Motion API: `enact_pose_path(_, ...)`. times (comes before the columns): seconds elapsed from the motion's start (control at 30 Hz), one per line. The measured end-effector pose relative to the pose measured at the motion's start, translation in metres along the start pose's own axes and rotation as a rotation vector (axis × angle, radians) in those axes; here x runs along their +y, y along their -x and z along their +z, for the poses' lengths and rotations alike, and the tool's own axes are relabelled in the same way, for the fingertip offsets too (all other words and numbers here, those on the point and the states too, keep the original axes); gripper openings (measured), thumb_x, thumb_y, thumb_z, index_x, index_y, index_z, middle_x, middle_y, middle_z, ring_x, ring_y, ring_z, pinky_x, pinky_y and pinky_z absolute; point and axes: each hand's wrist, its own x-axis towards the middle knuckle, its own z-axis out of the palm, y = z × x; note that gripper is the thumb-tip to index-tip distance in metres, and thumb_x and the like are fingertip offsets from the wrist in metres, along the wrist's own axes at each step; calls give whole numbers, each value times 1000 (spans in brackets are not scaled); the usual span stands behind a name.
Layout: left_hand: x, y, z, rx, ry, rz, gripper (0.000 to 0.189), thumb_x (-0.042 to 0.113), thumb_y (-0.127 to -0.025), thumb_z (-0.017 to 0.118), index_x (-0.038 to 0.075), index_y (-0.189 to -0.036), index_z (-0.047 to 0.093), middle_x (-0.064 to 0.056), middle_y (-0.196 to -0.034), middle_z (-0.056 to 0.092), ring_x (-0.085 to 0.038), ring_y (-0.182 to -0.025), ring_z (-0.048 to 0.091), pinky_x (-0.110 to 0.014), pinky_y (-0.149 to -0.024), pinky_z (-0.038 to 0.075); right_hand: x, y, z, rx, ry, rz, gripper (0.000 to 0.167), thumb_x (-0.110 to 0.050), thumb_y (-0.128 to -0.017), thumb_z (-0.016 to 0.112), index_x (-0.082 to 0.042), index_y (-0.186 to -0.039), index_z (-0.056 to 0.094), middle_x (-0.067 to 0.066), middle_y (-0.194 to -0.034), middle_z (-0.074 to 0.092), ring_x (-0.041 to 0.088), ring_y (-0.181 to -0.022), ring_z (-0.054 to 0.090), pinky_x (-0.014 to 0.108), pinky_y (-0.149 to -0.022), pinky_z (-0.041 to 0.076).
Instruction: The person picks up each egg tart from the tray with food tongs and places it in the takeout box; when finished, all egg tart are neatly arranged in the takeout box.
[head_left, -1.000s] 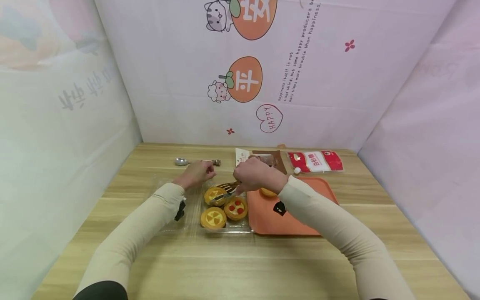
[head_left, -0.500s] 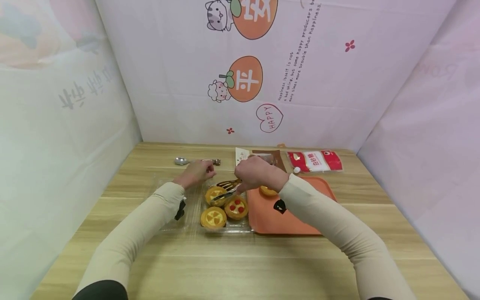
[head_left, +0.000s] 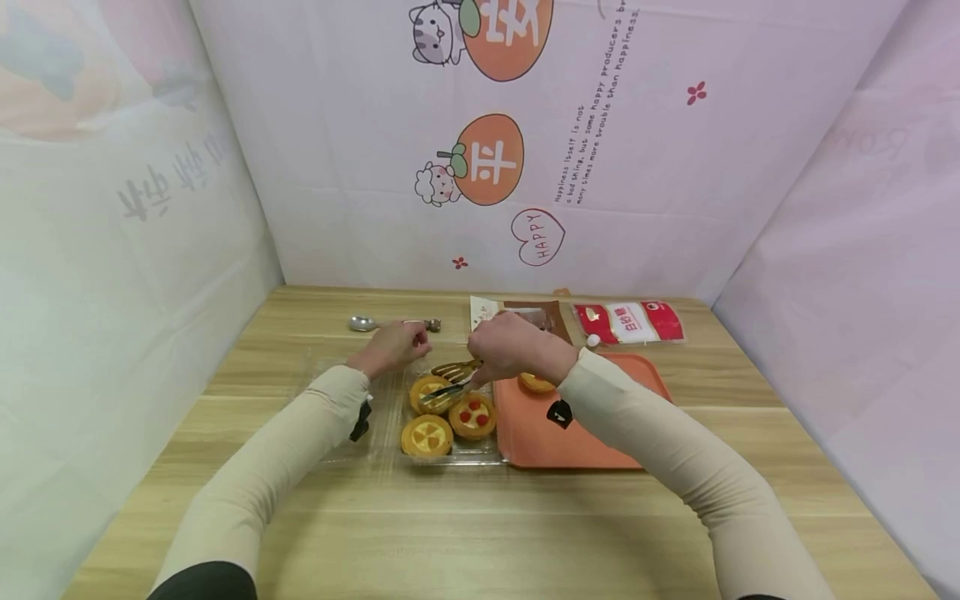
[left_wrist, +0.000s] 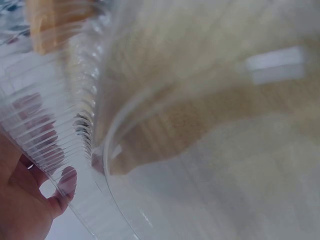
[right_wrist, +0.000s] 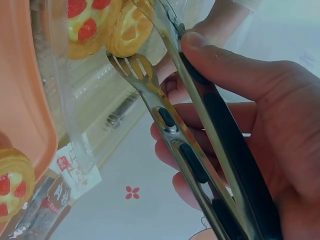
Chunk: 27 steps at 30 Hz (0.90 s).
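Note:
My right hand grips a pair of tongs, one arm under the thumb and the other against the fingers. The tongs' arms stand apart; the slotted, fork-like end is at the far edge of a yellow-topped egg tart, the other end over its top. Another yellow-topped tart and a red-topped tart sit beside it in a clear plastic container. Loosely curled, my left hand stays at the container's far left corner. In the left wrist view its fingers show through ribbed clear plastic.
Right of the container lies an orange tray with a red-topped tart on it. Behind are a spoon, a brown packet and a red-and-white bag. The container's clear lid lies on the left.
The tongs have shifted and turned slightly over the far left tart, in my right hand. My left hand and the tarts keep their places.

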Motion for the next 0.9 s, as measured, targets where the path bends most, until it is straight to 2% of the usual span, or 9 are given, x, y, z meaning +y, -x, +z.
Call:
enact_pose_path(0.17,1,-1,0,6,-2,3,10,18,-93,67,10,-87,66,-3,-79,66,-18,-71,60,-37,-68,50,10,7,-5,8,-45,29,44,-58,-81,72,-19,-66,55,-7,-57,35,10,-53,35,29,-51,28)
enact_pose_path(0.23,1,-2,0,8,-4,3,10,18,-93,67,10,-88,66,-3,-80,65,-18,-72,60,-37,-69,50,15,14,-10,29,-63,38,41,-56,-81,73,-18,-70,59,-7,-60,42,11,-56,39,29,-52,30)
enact_pose_path(0.37,2,-1,1,2,-3,2,10,19,-93,67,10,-88,66,-4,-80,65,-19,-72,60,-37,-70,51,28,29,-18,66,-110,72,36,-51,-82,74,-16,-88,71,-4,-81,64,13,-70,55,31,-60,43)
enact_pose_path(0.43,2,1,1,2,-4,3,11,18,-93,67,9,-88,66,-4,-80,65,-19,-73,60,-38,-70,51,36,37,-18,80,-134,111,37,-49,-82,74,-16,-98,73,-1,-95,69,16,-81,60,35,-68,49)
enact_pose_path(0.5,2,3,1,-2,-2,1,10,18,-93,67,9,-88,66,-4,-80,65,-19,-72,60,-37,-70,50,45,45,-15,103,-152,140,38,-47,-82,75,-15,-103,73,1,-101,69,19,-88,62,39,-75,51)
enact_pose_path(0.57,2,4,2,-3,-3,2,11,18,-93,67,9,-88,66,-4,-79,65,-18,-72,59,-37,-69,50,55,55,-12,114,-166,176,39,-46,-82,75,-13,-104,73,2,-100,68,20,-88,62,41,-79,51)
enact_pose_path(0.8,3,3,3,3,0,1,10,19,-93,66,9,-88,66,-2,-78,64,-17,-70,58,-35,-66,49,89,92,17,138,-135,263,38,-47,-77,81,-14,-93,72,-1,-86,66,17,-74,58,37,-69,51)
enact_pose_path(0.9,5,2,4,1,3,-5,10,19,-93,66,10,-89,66,-2,-78,64,-16,-70,57,-35,-67,49,98,106,28,123,-166,294,38,-46,-75,82,-12,-87,71,0,-80,65,17,-69,56,36,-64,49)
